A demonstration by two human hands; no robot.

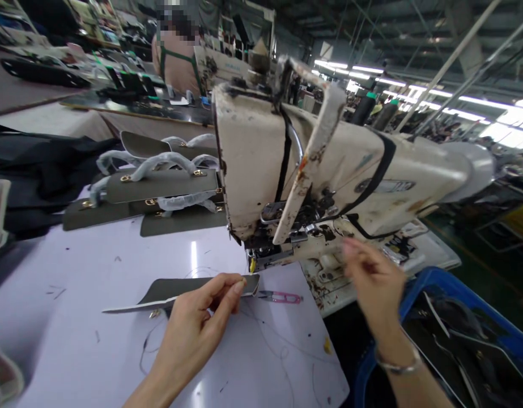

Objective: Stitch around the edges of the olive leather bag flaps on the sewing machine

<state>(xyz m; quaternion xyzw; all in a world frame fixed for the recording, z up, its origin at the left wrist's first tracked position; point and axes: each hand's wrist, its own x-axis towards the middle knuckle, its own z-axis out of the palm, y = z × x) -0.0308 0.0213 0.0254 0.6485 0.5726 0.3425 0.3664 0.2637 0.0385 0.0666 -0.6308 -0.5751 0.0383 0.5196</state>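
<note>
My left hand [205, 317] is closed in a pinch at the near edge of an olive-green bag flap [180, 288] with a pale edge. The flap is tilted just above the white table, in front of the sewing machine's needle area, with a gold metal fitting [154, 313] beneath it. To the right, my right hand [374, 280] is raised beside the machine bed, its fingers curled together and blurred; anything between them is too small to make out. Pink-handled thread snips [282, 297] lie by the flap's right end. The worn cream sewing machine [261, 164] stands over the work.
Several olive flaps with wrapped handles [163, 184] are stacked behind on the white table [86, 340]. A blue crate [431, 277] holding dark pieces stands at the lower right. Black material [40, 170] lies at left. A person [176, 62] is at the back.
</note>
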